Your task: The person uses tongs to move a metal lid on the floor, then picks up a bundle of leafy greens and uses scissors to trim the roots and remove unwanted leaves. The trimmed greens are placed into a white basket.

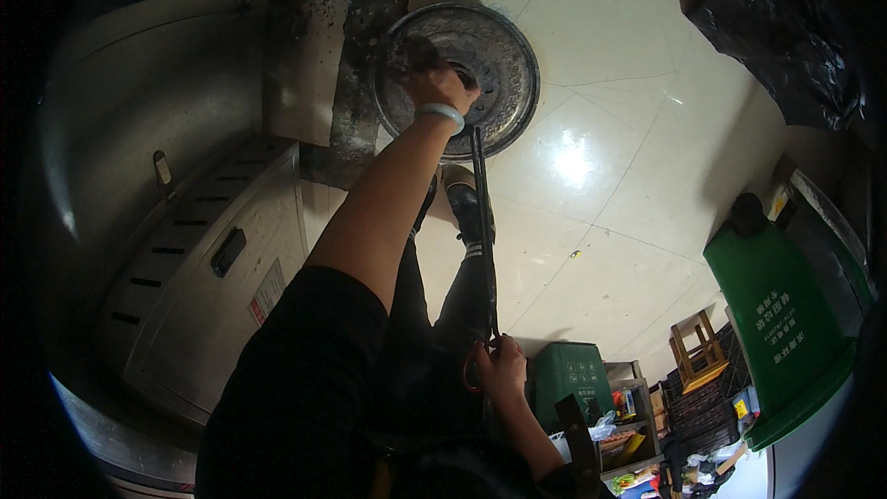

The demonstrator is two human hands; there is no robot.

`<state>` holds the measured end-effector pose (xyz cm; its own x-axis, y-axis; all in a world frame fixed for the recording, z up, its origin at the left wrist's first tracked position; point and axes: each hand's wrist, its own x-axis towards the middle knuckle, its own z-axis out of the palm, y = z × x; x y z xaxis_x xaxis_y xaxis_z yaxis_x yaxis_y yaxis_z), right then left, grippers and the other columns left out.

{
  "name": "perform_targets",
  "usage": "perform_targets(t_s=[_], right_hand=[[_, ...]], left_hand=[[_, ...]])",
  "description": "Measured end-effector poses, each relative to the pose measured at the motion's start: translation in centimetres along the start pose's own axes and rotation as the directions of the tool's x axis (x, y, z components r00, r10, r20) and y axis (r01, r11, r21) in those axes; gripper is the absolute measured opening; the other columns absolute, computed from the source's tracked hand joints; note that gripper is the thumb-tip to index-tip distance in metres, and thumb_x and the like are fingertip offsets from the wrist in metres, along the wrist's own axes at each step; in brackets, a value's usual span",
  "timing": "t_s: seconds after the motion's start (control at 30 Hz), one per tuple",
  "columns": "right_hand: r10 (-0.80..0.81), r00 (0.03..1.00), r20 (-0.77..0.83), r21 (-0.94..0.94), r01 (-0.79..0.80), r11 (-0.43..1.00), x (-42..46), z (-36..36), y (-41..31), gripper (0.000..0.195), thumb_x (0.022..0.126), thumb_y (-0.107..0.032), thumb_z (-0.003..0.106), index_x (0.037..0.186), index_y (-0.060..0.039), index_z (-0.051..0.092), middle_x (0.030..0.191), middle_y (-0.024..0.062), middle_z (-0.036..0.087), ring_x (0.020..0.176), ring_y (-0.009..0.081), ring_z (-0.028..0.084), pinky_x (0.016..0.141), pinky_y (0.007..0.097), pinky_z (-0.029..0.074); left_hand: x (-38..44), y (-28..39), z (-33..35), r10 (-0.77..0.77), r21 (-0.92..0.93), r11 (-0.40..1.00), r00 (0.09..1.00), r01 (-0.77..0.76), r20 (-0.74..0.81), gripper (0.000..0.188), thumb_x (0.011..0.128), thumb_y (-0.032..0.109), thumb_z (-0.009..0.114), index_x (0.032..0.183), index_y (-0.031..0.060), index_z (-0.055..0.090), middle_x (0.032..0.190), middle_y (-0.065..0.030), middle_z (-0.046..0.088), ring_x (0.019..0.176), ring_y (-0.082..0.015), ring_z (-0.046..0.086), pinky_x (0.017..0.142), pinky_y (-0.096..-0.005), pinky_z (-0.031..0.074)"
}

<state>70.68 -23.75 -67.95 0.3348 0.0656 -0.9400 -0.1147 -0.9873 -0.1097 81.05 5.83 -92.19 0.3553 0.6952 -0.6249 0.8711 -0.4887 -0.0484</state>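
A round, dark, worn metal plate (513, 76) with a raised rim lies in front of my feet. My left hand (440, 86), with a pale bangle at the wrist, is over its middle, fingers curled down; a blurred dark patch beside them cannot be made out. What the fingers hold is hidden. My right hand (504, 367), low in the view, is closed on the handle end of long black metal tongs (485, 235), where a red loop shows. The tongs' far end reaches the plate's near edge, close to my left wrist; whether they touch is unclear.
A stainless-steel cabinet (229, 305) with a black latch stands at left. Pale floor tiles (596, 222) have cracks. Black plastic sheeting (776, 41) lies upper right. At right are a green wheeled bin (776, 312), a wooden stool (698, 353), a smaller green bin (569, 378) and cluttered shelves (634, 423).
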Motion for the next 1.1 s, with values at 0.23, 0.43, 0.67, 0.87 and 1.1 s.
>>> perform_targets(t_s=[0.23,0.43,0.67,0.87,1.1], right_hand=[[0.023,1.000,0.018,0.027,-0.023,0.999,-0.1,-0.4,-0.5,0.030,0.075,-0.027,0.058,0.087,0.0008,0.056,0.075,0.0169,0.058,0.071,0.0308,0.058,0.064,0.0376,0.045],[-0.124,0.981,-0.147,0.044,0.132,0.990,0.0,0.4,0.2,0.029,0.070,-0.027,0.063,0.076,0.0001,0.054,0.057,0.0125,0.053,0.055,0.0268,0.055,0.054,0.0358,0.043],[-0.067,0.994,-0.088,0.030,0.069,0.997,0.0,0.3,0.3,0.029,0.072,-0.027,0.061,0.078,0.0000,0.055,0.062,0.0141,0.054,0.060,0.0290,0.055,0.057,0.0371,0.043],[-0.089,0.991,-0.096,0.031,0.092,0.995,0.0,0.3,0.2,0.028,0.072,-0.027,0.061,0.078,0.0001,0.055,0.063,0.0144,0.054,0.060,0.0291,0.055,0.057,0.0372,0.043],[-0.050,0.998,-0.025,0.076,0.052,0.996,0.0,0.0,0.4,0.028,0.073,-0.028,0.059,0.082,-0.0008,0.057,0.068,0.0153,0.057,0.064,0.0284,0.057,0.060,0.0369,0.045]], left_hand=[[0.2,-0.1,-0.3,-0.051,-0.063,0.996,0.993,0.058,0.103,0.060,0.066,0.057,0.059,0.097,0.0055,0.060,0.096,-0.0157,0.060,0.088,-0.0311,0.059,0.078,-0.0412,0.044],[0.1,-0.1,-0.1,-0.018,-0.044,0.999,1.000,0.019,0.007,0.060,0.065,0.055,0.060,0.098,0.0046,0.059,0.101,-0.0180,0.058,0.093,-0.0319,0.056,0.081,-0.0440,0.042],[0.5,-0.1,1.0,0.022,-0.007,1.000,0.994,-0.023,-0.103,0.054,0.064,0.054,0.062,0.089,0.0065,0.063,0.092,-0.0167,0.061,0.085,-0.0300,0.059,0.071,-0.0415,0.047],[0.8,-0.6,1.3,0.035,-0.017,0.999,0.996,-0.037,-0.083,0.058,0.063,0.056,0.061,0.091,0.0045,0.062,0.093,-0.0174,0.061,0.085,-0.0315,0.059,0.072,-0.0414,0.047],[0.9,-4.2,-1.7,-0.068,-0.310,0.949,0.998,0.061,-0.011,0.065,0.070,0.061,0.049,0.092,0.0011,0.061,0.090,-0.0241,0.058,0.085,-0.0346,0.058,0.072,-0.0411,0.047]])
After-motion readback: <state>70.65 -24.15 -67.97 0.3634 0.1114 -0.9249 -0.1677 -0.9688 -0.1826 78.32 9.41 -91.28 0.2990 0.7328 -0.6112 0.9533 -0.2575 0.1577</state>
